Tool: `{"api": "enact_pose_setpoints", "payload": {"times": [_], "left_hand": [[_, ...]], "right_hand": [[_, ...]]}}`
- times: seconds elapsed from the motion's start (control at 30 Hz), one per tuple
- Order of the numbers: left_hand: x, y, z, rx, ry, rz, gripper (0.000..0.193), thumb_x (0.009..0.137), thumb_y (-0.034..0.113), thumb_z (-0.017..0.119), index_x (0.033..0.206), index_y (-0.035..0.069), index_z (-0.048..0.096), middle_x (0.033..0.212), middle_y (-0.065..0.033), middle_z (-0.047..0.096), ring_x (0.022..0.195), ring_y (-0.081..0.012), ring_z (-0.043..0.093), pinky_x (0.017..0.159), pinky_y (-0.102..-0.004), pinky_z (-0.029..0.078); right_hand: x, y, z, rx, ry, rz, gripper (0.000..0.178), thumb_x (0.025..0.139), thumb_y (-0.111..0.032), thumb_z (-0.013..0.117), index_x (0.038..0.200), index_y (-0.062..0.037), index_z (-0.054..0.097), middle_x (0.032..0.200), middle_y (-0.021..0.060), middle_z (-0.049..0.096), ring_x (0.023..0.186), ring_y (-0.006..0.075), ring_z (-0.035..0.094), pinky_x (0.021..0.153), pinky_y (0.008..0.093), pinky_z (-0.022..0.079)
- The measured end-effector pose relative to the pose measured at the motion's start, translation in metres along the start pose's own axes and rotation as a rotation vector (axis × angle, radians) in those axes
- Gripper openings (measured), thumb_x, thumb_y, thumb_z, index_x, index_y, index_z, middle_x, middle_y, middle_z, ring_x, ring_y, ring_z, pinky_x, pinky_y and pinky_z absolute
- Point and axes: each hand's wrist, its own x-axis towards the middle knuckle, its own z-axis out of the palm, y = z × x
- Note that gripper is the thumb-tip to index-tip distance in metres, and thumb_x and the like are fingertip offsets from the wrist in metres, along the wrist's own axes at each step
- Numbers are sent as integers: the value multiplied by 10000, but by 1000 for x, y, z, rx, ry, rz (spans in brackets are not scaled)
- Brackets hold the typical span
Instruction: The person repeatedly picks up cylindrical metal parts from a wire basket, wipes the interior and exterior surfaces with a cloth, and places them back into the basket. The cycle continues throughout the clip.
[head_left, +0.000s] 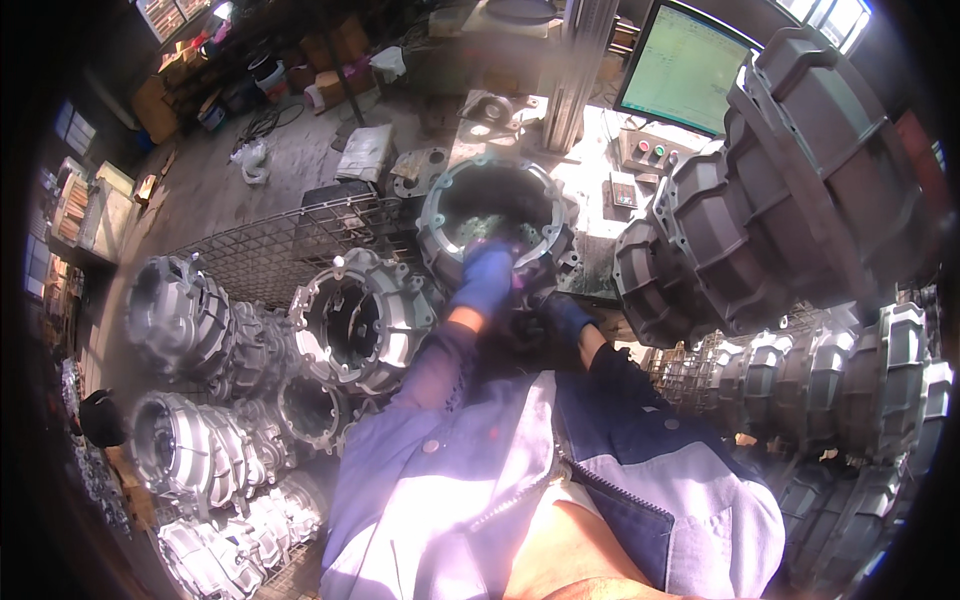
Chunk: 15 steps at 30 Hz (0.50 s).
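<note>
Here, left hand (485, 278) in blue glove lay on near rim of round grey metal housing (497, 218), fingers curled over edge, gripping it. Right hand (566, 318), also blue-gloved, sat low at housing's right underside; fingers partly hidden, grip could not be told. Housing stood on workbench (590, 190), open mouth facing up, just ahead of chest. Similar castings (360, 320) stacked at left by wire basket (270, 255); green monitor (683, 68) beyond.

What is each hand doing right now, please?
Left hand: gloved, resting on the rim of the round metal housing.
Right hand: gloved, under that housing; grip cannot be told.
</note>
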Motion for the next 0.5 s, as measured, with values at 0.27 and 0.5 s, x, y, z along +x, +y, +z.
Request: {"api": "enact_pose_setpoints", "payload": {"times": [0.27,0.5], "left_hand": [[26,-41,49,-213,-5,-86,437,660,290,919,1029,101,781,988,-190,746,1006,-375,698,954,-441,496],[44,-68,85,-142,103,6,438,663,315,905,1035,119,781,994,-189,742,987,-374,697,928,-448,501]], "right_hand": [[0,5,1,-33,-5,-3,246,949,-247,654,1024,-16,696,886,249,691,845,376,693,725,426,536],[-7,-5,-4,-265,118,-66,261,937,-255,673,1012,-7,702,904,270,696,870,397,696,744,432,535]]}}
